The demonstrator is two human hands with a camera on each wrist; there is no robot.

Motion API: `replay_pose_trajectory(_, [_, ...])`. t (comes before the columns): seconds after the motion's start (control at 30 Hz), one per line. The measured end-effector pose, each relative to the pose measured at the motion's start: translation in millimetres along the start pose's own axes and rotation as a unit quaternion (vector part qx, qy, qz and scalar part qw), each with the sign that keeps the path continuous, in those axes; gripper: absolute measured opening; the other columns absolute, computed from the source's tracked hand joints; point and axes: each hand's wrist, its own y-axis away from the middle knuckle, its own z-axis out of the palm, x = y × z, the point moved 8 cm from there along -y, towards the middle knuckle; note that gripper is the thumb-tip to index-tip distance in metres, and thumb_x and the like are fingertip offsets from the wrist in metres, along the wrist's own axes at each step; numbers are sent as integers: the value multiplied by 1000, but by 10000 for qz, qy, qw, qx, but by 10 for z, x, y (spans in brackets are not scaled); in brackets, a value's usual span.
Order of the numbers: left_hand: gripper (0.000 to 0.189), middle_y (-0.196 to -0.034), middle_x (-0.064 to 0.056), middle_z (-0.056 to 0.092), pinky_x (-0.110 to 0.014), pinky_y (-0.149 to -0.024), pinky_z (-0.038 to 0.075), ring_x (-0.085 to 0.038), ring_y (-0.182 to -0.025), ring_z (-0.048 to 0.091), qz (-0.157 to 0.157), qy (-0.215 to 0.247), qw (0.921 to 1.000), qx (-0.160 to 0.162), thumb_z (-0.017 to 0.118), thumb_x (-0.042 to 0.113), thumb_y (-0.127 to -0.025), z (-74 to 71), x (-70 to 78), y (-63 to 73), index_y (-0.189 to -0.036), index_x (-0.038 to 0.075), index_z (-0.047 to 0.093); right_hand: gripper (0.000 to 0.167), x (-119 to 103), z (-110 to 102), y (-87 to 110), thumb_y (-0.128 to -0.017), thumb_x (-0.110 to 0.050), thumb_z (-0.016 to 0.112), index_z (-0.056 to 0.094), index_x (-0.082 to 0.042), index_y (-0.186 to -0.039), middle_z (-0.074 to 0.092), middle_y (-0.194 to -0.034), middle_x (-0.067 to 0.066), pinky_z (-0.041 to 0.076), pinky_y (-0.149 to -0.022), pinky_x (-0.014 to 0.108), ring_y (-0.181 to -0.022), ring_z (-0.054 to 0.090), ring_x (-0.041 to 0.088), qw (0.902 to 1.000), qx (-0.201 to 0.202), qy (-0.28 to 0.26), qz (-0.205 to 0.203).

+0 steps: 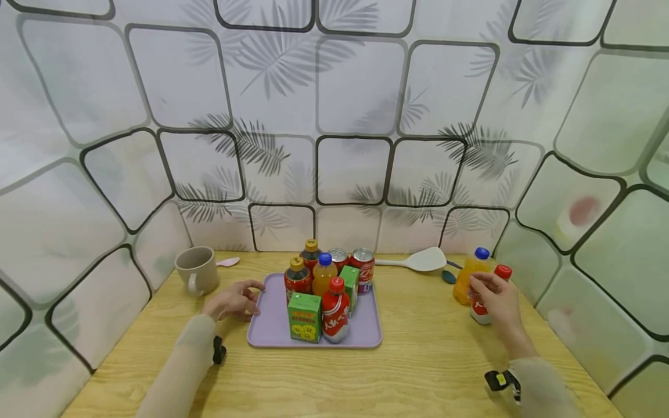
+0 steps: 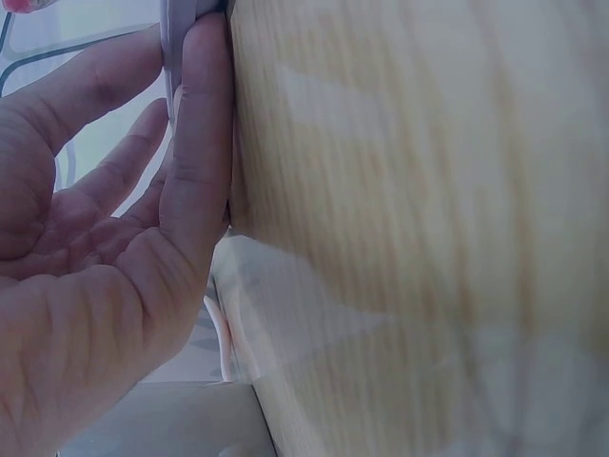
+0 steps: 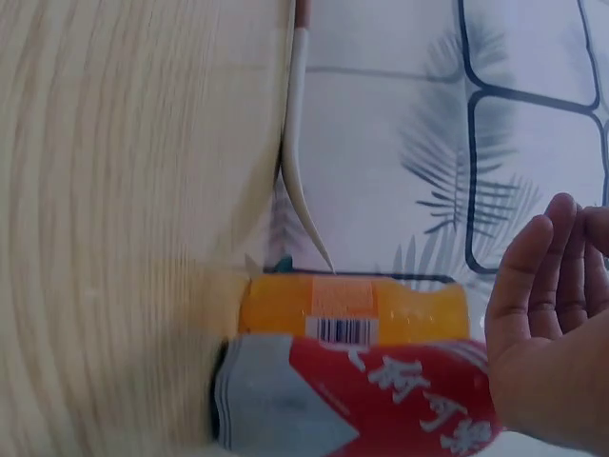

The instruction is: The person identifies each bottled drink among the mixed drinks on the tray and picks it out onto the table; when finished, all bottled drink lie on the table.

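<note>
My left hand (image 1: 235, 300) grips the left rim of a lilac tray (image 1: 272, 325); in the left wrist view the tray rim (image 2: 176, 48) lies between its thumb and fingers. On the tray stand a green drink carton (image 1: 305, 318), a red-capped bottle (image 1: 335, 313), a blue-capped orange juice bottle (image 1: 324, 277), a second green carton (image 1: 349, 284), two dark bottles with yellow caps and two cans. At the right, my right hand (image 1: 496, 302) hovers, fingers loosely bent, by another orange juice bottle (image 3: 343, 305) and a red-and-white bottle (image 3: 381, 395). Nothing shows in its grasp.
A beige mug (image 1: 197, 270) stands at the back left, with a pink spoon (image 1: 228, 262) beside it. A white spatula (image 1: 425, 259) lies behind the tray, near a dark blue spoon (image 1: 448, 277). A patterned curtain (image 1: 355, 87) surrounds the wooden table (image 1: 418, 371) at the back and sides.
</note>
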Motion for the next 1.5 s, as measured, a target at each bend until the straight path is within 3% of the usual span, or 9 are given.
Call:
replay_pose_trajectory(0.17, [64, -93, -9, 45, -29, -66, 57, -19, -78, 51, -16, -8, 10000, -18, 67, -12, -78, -6, 1, -8, -136, 0, 42, 23, 60, 276, -28, -94, -18, 65, 65, -1, -110, 70, -81, -11, 57, -66, 20, -73, 66, 4, 9978, -578, -274, 152])
replay_pose_trajectory(0.33, [65, -94, -9, 45, -30, -66, 57, -19, -78, 51, 16, -21, 10000, -56, 67, -12, -78, 1, -2, -3, -137, -1, 42, 17, 169, 518, -41, -96, -19, 62, 66, -9, -109, 70, -84, -11, 57, -70, 20, -77, 66, 5, 9929, -952, -532, 478])
replay_pose_trajectory(0.6, [65, -94, -9, 45, -29, -66, 56, -18, -79, 51, 87, 78, 9999, -84, 67, -12, -78, 10, 0, 1, -137, -1, 41, 18, 331, 771, -110, -96, -27, 62, 65, -14, -109, 69, -88, -11, 57, -75, 23, -82, 65, 5, 9887, -1256, -191, 794])
replay_pose_trajectory(0.8, [64, -93, -10, 45, -29, -65, 56, -19, -77, 51, 136, 63, 9999, -55, 67, -13, -78, 10, 16, 6, -136, -2, 42, 32, 435, 979, -145, -98, -26, 59, 60, -3, -121, 68, -95, -4, 57, -78, 25, -85, 65, 7, 9812, -1659, -124, 982])
replay_pose_trajectory(1.07, [65, -92, -9, 46, -29, -66, 57, -18, -77, 51, 110, 54, 9999, -116, 67, -12, -78, 7, -4, -3, -137, -2, 41, 49, 609, 1324, -129, -100, -23, 55, 45, 8, -136, 64, -110, 7, 55, -89, 37, -94, 62, 11, 9613, -2505, 232, 1125])
replay_pose_trajectory(1.23, [65, -92, -9, 46, -29, -65, 56, -18, -78, 51, 38, 37, 10000, -50, 67, -12, -78, -13, -40, -4, -137, -1, 42, 50, 638, 1509, -144, -100, -21, 55, 43, 9, -138, 58, -123, 24, 55, -90, 38, -99, 62, 17, 9563, -2667, 276, 1168])
replay_pose_trajectory(1.33, [64, -92, -9, 47, -29, -64, 56, -18, -77, 51, 64, 68, 10000, 23, 67, -13, -77, -23, -38, -6, -136, -1, 43, 51, 642, 1618, -159, -99, -21, 56, 43, 9, -138, 55, -127, 28, 54, -89, 36, -101, 62, 19, 9536, -2757, 303, 1169])
replay_pose_trajectory(1.5, [64, -92, -9, 46, -30, -67, 57, -17, -77, 52, 244, 117, 9996, -124, 65, -13, -78, 11, 7, -5, -137, -4, 40, 49, 623, 1773, -173, -97, -20, 59, 47, 8, -135, 55, -130, 29, 56, -85, 34, -99, 63, 18, 9520, -2850, 448, 1024])
